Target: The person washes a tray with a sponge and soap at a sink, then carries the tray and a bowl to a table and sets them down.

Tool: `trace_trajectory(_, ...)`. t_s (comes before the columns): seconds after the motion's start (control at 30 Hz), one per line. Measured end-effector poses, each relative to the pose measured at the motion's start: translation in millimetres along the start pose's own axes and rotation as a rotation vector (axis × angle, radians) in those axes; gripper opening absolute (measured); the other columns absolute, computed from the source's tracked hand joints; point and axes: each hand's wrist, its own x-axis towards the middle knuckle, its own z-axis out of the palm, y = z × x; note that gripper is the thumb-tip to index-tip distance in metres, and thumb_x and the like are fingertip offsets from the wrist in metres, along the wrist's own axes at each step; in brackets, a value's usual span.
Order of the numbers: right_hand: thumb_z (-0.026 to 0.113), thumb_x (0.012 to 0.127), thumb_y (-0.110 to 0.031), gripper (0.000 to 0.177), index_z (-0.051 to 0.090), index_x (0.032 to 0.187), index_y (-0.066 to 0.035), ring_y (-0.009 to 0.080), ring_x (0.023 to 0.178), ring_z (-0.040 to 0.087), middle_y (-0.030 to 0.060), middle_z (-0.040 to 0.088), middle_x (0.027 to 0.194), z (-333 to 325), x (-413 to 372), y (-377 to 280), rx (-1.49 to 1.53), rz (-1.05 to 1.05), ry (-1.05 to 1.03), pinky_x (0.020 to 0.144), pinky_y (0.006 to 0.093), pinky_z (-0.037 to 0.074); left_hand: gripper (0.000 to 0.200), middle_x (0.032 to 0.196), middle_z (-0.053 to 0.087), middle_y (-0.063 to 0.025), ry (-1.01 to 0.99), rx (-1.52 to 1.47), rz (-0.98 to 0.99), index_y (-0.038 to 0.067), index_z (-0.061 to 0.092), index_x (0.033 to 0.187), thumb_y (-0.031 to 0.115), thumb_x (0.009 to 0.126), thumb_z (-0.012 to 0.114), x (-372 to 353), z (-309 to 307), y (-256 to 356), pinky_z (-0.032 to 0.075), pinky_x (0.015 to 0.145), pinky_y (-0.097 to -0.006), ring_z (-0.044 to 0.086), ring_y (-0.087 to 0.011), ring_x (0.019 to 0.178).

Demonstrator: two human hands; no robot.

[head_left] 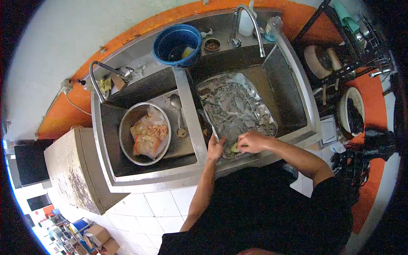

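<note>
A large rectangular metal tray [267, 111] lies tilted in the right sink basin, its inside covered with greyish, foamy, wet residue. My left hand [216, 148] grips the tray's near left rim, thumb along the edge. My right hand [251, 142] is closed around a small yellow-green sponge [235, 147] at the tray's near side, touching the inside surface. Part of the sponge is hidden by the fingers.
In the left basin stand a steel bowl [123, 135] with a plastic bag of orange-pink food [146, 134] and a large spoon [177, 108]. A blue bucket [159, 46] sits behind the divider. Two curved faucets [260, 42] overhang the basins. A rack [348, 34] stands right.
</note>
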Motion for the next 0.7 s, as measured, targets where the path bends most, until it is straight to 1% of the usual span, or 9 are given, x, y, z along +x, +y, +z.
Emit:
trace_trajectory(0.07,0.058,0.073,-0.027,0.020,0.063,0.082,-0.010,0.0280,0.077,0.056,0.0116,0.056,0.082,-5,-4,-2,0.131,0.013,-0.008,0.070,0.0362,0.045,0.039,0.109,0.053,-0.0084,-0.010,0.000,0.023,0.001,0.041,0.118,0.000,0.081,0.048,1,1,4,0.036,0.087,-0.0288,0.049,-0.0170,0.099)
trace_trajectory(0.17,0.060,0.073,-0.025,0.018,0.065,0.082,-0.011,0.0254,0.083,0.055,0.0089,0.055,0.087,-7,-4,-9,0.197,-0.026,-0.036,0.073,0.0342,0.042,0.040,0.110,0.052,-0.0084,0.002,-0.018,-0.079,0.000,0.040,0.119,0.000,0.080,0.049,2,-4,-5,0.036,0.088,-0.0289,0.049,-0.0180,0.101)
trace_trajectory(0.27,0.059,0.073,-0.024,0.017,0.065,0.081,-0.010,0.0255,0.082,0.054,0.0093,0.054,0.089,-7,-7,-1,0.210,-0.004,-0.059,0.073,0.0336,0.042,0.041,0.112,0.051,-0.0083,0.017,-0.005,-0.071,0.000,0.039,0.119,-0.001,0.079,0.048,-3,4,16,0.035,0.089,-0.0287,0.048,-0.0178,0.102)
trace_trajectory(0.4,0.058,0.074,-0.024,0.018,0.064,0.081,-0.009,0.0257,0.083,0.054,0.0099,0.054,0.089,-5,-11,3,0.151,0.046,-0.039,0.074,0.0344,0.042,0.043,0.114,0.050,-0.0086,-0.022,-0.075,-0.011,0.001,0.038,0.120,-0.002,0.079,0.048,3,6,-1,0.034,0.089,-0.0284,0.047,-0.0176,0.103)
trace_trajectory(0.5,0.057,0.075,-0.024,0.020,0.063,0.082,-0.007,0.0269,0.086,0.054,0.0099,0.054,0.092,-7,-13,0,0.111,0.165,-0.041,0.075,0.0348,0.042,0.044,0.115,0.049,-0.0090,-0.005,0.011,0.017,0.000,0.037,0.121,-0.003,0.078,0.047,4,6,-3,0.033,0.090,-0.0284,0.046,-0.0178,0.105)
trace_trajectory(0.57,0.057,0.075,-0.026,0.023,0.063,0.084,-0.005,0.0285,0.086,0.055,0.0118,0.057,0.091,-5,-17,4,0.113,0.221,0.131,0.075,0.0353,0.043,0.045,0.116,0.049,-0.0091,-0.007,0.076,0.048,0.000,0.037,0.121,-0.003,0.078,0.047,6,2,-7,0.033,0.091,-0.0286,0.045,-0.0185,0.106)
trace_trajectory(0.6,0.057,0.075,-0.026,0.023,0.063,0.084,-0.005,0.0285,0.086,0.055,0.0118,0.057,0.091,-3,-20,10,0.110,0.219,0.129,0.075,0.0353,0.043,0.045,0.116,0.049,-0.0091,-0.004,0.073,0.050,0.000,0.037,0.121,-0.003,0.078,0.047,8,0,-12,0.033,0.091,-0.0286,0.045,-0.0185,0.106)
trace_trajectory(0.67,0.057,0.076,-0.027,0.027,0.062,0.087,-0.004,0.0312,0.083,0.056,0.0151,0.060,0.086,2,-25,21,0.016,0.462,0.159,0.074,0.0377,0.044,0.043,0.115,0.049,-0.0099,0.021,0.078,0.061,-0.001,0.038,0.120,-0.003,0.077,0.045,10,-3,-21,0.033,0.090,-0.0284,0.045,-0.0184,0.107)
trace_trajectory(0.7,0.056,0.076,-0.027,0.028,0.061,0.089,-0.003,0.0339,0.079,0.057,0.0178,0.061,0.080,5,-24,15,0.024,0.478,0.191,0.073,0.0401,0.044,0.043,0.115,0.049,-0.0099,0.020,0.078,0.059,-0.001,0.038,0.120,-0.003,0.077,0.045,8,-1,-16,0.033,0.090,-0.0284,0.045,-0.0184,0.107)
